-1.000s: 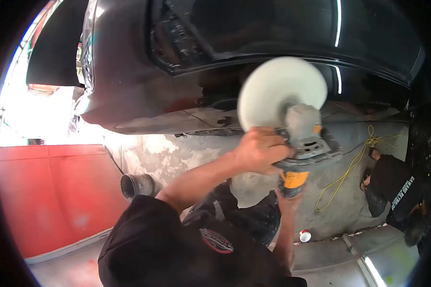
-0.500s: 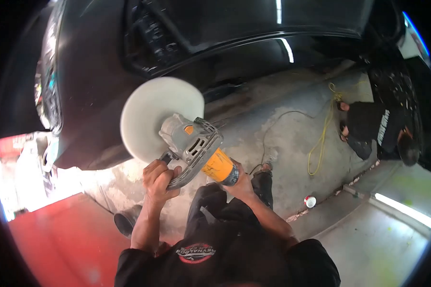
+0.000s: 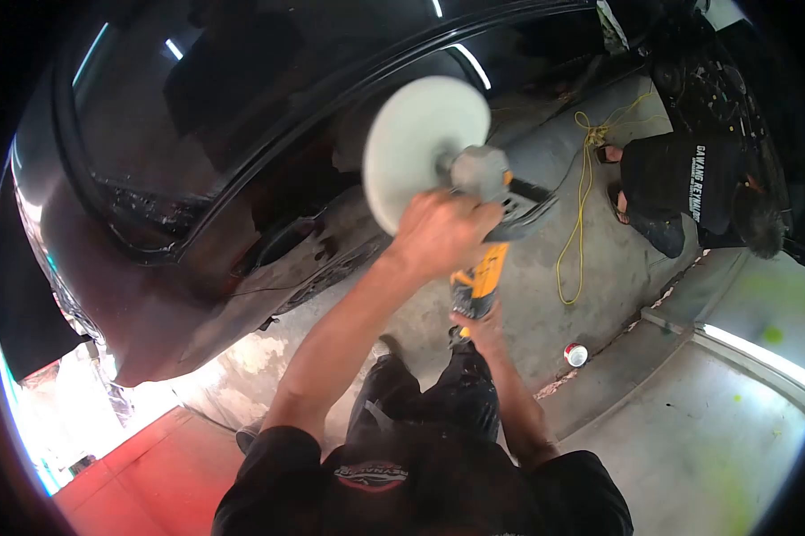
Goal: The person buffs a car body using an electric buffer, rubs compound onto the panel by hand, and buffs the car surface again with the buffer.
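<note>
A yellow and grey polisher [image 3: 487,268] with a wide white pad [image 3: 425,143] is in both my hands. My left hand [image 3: 442,230] is wrapped round its front handle, close behind the pad, blurred by motion. Lower down, my right hand [image 3: 484,329] grips the rear end of the yellow body. The pad's face is turned towards the glossy black car [image 3: 313,116]; whether it touches the bodywork I cannot tell.
A person in a black shirt [image 3: 679,183] crouches at the right by the car. A looped yellow cord [image 3: 581,241] lies on the concrete floor, and a red-and-white can [image 3: 575,355] stands near the wall. A red panel [image 3: 152,473] is at lower left.
The polisher has swung to the right and slightly up, both hands still on it. My left arm now reaches further across. The view has shifted along the car.
</note>
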A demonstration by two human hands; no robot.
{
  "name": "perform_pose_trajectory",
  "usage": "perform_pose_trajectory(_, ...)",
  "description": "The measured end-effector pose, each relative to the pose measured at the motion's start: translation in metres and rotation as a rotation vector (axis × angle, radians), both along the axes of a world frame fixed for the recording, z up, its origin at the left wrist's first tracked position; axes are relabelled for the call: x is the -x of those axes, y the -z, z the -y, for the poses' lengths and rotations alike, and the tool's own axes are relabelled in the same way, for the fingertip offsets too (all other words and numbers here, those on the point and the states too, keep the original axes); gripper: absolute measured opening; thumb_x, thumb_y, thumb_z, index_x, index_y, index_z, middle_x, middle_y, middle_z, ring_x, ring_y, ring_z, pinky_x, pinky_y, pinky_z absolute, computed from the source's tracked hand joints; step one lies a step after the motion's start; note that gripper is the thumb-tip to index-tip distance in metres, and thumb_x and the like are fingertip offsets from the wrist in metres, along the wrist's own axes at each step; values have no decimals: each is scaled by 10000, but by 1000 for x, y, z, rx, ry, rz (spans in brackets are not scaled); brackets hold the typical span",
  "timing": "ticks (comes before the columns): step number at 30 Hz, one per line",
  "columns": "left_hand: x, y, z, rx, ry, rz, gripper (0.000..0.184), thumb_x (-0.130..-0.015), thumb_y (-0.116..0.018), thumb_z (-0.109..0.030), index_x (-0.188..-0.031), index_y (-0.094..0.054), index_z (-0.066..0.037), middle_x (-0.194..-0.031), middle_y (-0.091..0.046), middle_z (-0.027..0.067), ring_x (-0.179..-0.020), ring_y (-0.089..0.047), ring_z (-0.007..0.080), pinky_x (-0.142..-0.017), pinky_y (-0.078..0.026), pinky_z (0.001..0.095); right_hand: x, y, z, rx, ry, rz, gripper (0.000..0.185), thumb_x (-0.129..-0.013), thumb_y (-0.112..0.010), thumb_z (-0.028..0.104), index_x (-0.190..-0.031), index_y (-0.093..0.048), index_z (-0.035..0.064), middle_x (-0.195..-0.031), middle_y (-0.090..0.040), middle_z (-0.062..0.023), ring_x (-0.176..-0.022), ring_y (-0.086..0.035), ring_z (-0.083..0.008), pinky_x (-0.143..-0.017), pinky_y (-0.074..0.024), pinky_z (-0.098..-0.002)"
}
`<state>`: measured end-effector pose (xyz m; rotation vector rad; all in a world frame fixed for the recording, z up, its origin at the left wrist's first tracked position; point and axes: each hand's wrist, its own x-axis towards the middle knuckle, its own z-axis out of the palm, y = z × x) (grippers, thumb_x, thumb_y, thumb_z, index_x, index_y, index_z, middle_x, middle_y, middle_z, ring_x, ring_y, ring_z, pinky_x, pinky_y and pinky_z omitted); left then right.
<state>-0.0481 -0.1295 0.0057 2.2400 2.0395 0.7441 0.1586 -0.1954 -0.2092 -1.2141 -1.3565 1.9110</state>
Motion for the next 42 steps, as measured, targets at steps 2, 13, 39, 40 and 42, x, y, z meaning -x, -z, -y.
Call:
perform_pose_trajectory(2,-16,4,-57,59,30,31,263,-612,-743,-145,-860,-664,-102,-733,-657,85,-664,-654,307,-604,-527,424,-15,14,-40,136,86,-26,879,-641,-848,-36,-1386,-383,-6,-1218,-573,-98,-1102,-566,-204,-972,-478,-358)
perform_pose_trajectory(13,16,-14,53,-49,-36,-55,331,-547,-739,-168,-874,-706,-132,-710,-634,35,-607,-615,249,-567,-510,389,8,-27,12,-14,-73,-84,767,-684,-851,59,-1333,-446,0,-1175,-637,-112,-1077,-626,-199,-961,-491,-346)
perform_pose_trajectory(39,-48,-7,-272,-15,120,-25,297,-663,-736,-196,-933,-692,-81,-786,-705,119,-707,-689,319,-668,-562,437,-34,-52,-228,116,281,-40,683,-625,-804,-81,-1245,-533,7,-1019,-659,-59,-949,-638,-185,-834,-518,-337)
perform_pose_trajectory(40,-53,-5,-292,-8,122,-51,306,-680,-718,-214,-959,-697,-91,-799,-710,118,-725,-693,325,-686,-564,453,-37,-57,-244,159,309,-3,662,-622,-791,-99,-1226,-544,12,-1005,-657,-54,-916,-639,-180,-801,-522,-332)
perform_pose_trajectory(42,-66,-19,-318,53,85,-72,288,-693,-696,-205,-970,-714,-133,-834,-716,113,-795,-693,335,-693,-555,466,-42,-52,-269,171,315,3,632,-619,-775,-120,-1196,-558,22,-979,-651,-46,-854,-637,-172,-744,-524,-323)
